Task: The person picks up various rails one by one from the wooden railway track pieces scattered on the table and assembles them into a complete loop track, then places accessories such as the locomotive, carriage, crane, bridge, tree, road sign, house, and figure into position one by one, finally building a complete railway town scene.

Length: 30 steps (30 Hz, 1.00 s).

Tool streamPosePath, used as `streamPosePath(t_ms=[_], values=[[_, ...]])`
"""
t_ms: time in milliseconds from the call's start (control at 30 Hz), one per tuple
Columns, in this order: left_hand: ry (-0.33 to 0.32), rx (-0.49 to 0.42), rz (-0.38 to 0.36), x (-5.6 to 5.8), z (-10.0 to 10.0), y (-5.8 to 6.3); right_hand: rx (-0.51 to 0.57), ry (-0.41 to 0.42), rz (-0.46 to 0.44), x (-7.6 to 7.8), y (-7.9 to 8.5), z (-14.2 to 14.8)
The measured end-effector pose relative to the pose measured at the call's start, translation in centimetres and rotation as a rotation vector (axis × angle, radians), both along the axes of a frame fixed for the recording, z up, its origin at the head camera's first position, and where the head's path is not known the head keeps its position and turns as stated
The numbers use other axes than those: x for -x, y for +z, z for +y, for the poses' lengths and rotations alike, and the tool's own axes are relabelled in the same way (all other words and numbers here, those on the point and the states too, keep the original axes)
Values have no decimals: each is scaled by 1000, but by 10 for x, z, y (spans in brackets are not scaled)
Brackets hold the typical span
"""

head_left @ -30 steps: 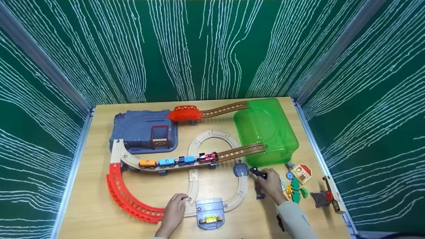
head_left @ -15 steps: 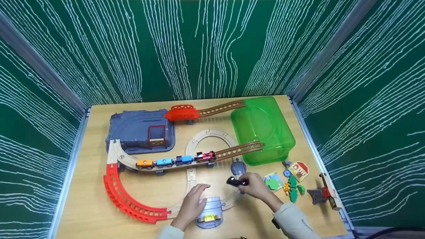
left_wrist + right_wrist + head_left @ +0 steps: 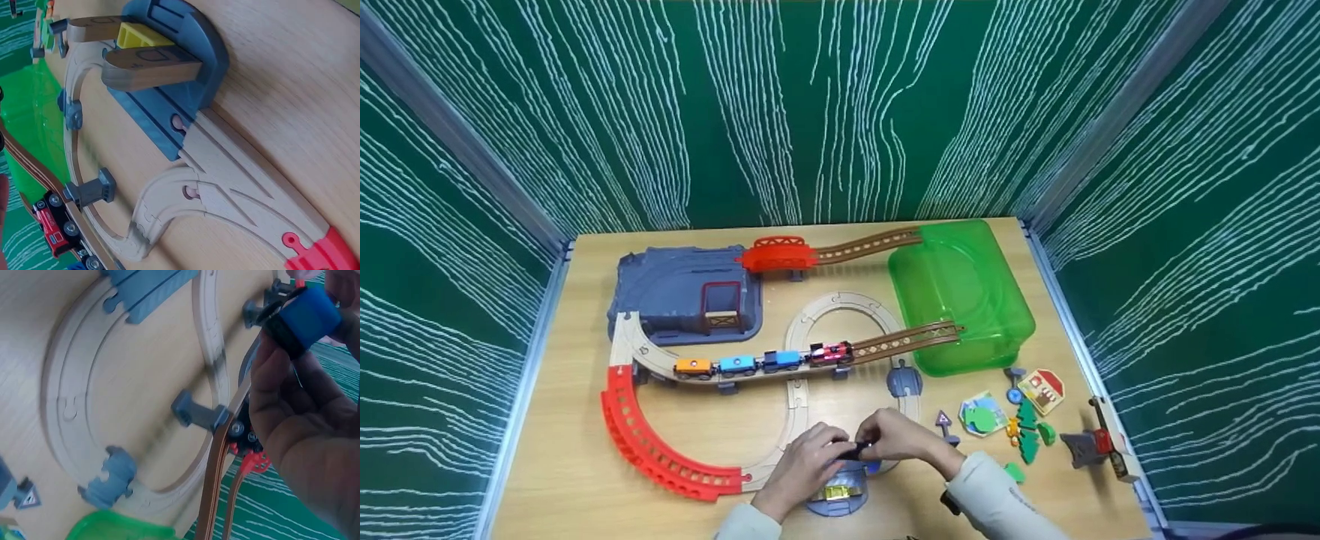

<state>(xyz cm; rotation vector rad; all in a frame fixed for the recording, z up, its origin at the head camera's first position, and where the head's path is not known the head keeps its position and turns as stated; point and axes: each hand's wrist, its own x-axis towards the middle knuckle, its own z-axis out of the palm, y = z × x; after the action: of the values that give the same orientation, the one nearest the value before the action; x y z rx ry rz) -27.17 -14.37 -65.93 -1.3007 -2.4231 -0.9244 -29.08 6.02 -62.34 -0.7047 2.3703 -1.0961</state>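
Note:
My right hand (image 3: 896,435) pinches a small blue and black toy train car (image 3: 312,318) between thumb and fingers. In the head view, my left hand (image 3: 802,465) meets it from the left, its fingers on the dark end of the car. Both hands are held over a grey level crossing piece (image 3: 163,107), which has two wooden barrier arms (image 3: 152,68) and a yellow part (image 3: 143,36). Wooden track (image 3: 236,185) joins the crossing and leads to a red curved track (image 3: 652,450).
A train of several cars, led by a red engine (image 3: 831,354), stands on raised track. Behind are a grey tunnel block (image 3: 675,296) and a green bin (image 3: 960,300). At right lie a sign (image 3: 945,424), a house piece (image 3: 1042,391), green trees (image 3: 1027,431) and a crane-like piece (image 3: 1102,442).
My right hand has carried the train car left and toward me, from beside the bin to over the crossing. My left hand has moved right to meet it.

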Motion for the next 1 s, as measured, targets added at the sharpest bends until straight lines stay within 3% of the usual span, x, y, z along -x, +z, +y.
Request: streamPosePath(t_ms=[167, 367, 533, 733, 867, 1000], values=[[2, 7, 36, 5, -8, 2, 35, -41, -104, 3, -1, -7], [108, -77, -41, 12, -28, -7, 117, -198, -199, 10, -3, -9], [313, -167, -84, 18, -56, -21, 161, -296, -143, 15, -5, 2], [604, -154, -83, 27, -87, -43, 164, -362, -116, 13, -14, 24], [726, -134, -113, 28, -99, -59, 179, -410, -144, 6, -11, 38], [817, -107, -219, 23, -104, -71, 187, -496, -163, -6, 2, 48]])
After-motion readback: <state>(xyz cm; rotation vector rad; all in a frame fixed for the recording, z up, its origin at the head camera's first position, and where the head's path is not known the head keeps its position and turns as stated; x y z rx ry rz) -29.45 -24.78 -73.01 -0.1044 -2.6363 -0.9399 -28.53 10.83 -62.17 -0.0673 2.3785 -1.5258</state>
